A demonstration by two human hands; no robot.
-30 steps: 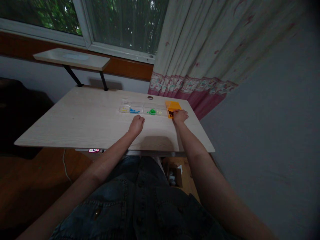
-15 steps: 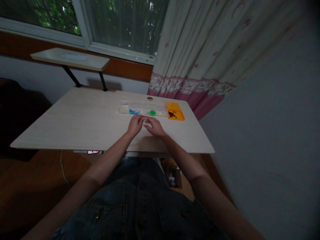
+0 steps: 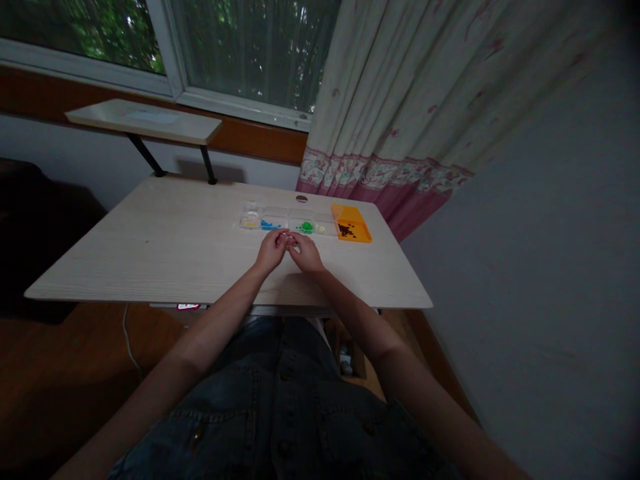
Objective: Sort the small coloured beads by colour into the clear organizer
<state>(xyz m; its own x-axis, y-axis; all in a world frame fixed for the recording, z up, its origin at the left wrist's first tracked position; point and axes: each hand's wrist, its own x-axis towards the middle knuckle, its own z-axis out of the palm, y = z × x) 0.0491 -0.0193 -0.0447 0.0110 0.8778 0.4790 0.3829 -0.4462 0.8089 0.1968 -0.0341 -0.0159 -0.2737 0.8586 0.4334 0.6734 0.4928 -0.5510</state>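
My left hand [image 3: 272, 249] and my right hand [image 3: 305, 251] meet fingertip to fingertip above the table, both with fingers closed. Whatever they pinch is too small and too hidden to name. Just beyond them stands a row of clear boxes: one with yellow bits [image 3: 250, 221] at the left, one with blue pieces [image 3: 270, 225], one with green pieces [image 3: 305, 227], and one with pale pieces [image 3: 321, 229]. At the right end lies an orange box [image 3: 364, 233] with its lid raised, dark brown pieces [image 3: 346, 231] inside.
The pale wooden table [image 3: 150, 267] spans the view in front of me. A small raised shelf [image 3: 145, 121] stands at its back left. A curtain [image 3: 380, 120] hangs behind the right side, beside a wall [image 3: 520, 267]. A round cable hole [image 3: 301, 199] sits near the back edge.
My right hand's fingers have drawn in closer to the left hand's fingertips. The whole view has shifted slightly. The boxes stay in place.
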